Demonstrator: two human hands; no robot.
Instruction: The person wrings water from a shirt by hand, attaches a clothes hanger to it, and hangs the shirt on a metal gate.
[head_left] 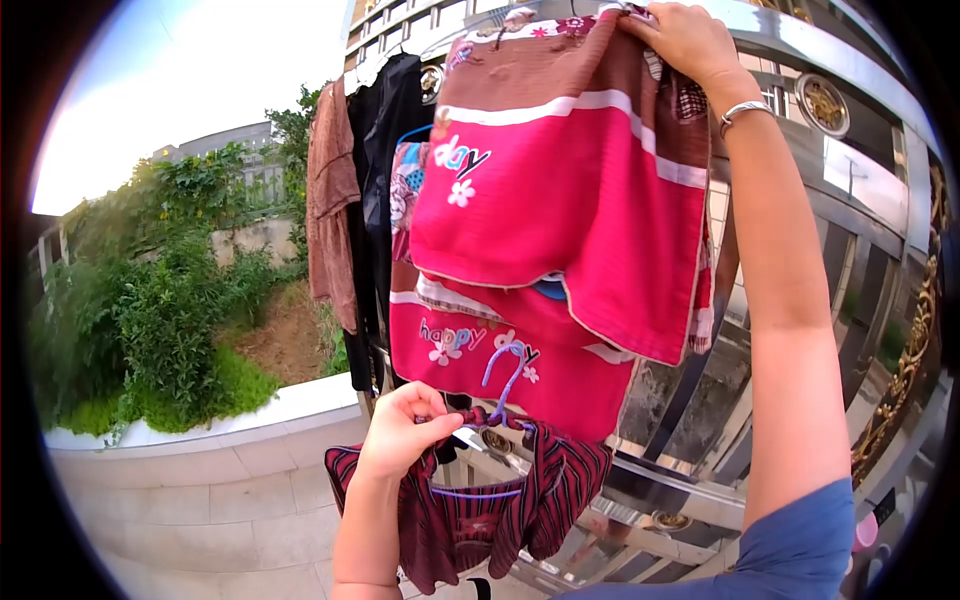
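Note:
My left hand (pixel 410 425) pinches the collar of a dark red striped shirt (pixel 475 510), which hangs on a purple hanger (pixel 508 385) with its hook pointing up. High on the right, my right hand (pixel 685 38) grips the upper corner of a pink and brown cloth (pixel 540 200) printed with "day" and a white flower. Below and behind it hangs more pink cloth (pixel 470 355) reading "happy day". Parts of blue hangers show near the cloth's top and left edge.
Brown clothing (pixel 333 200) and black clothing (pixel 385 180) hang to the left. Behind the cloths stands a shiny metal gate (pixel 850 220) with gold ornaments. A low white-topped wall (pixel 240 425) borders green bushes at left. Pale tiles (pixel 240 520) cover the ground.

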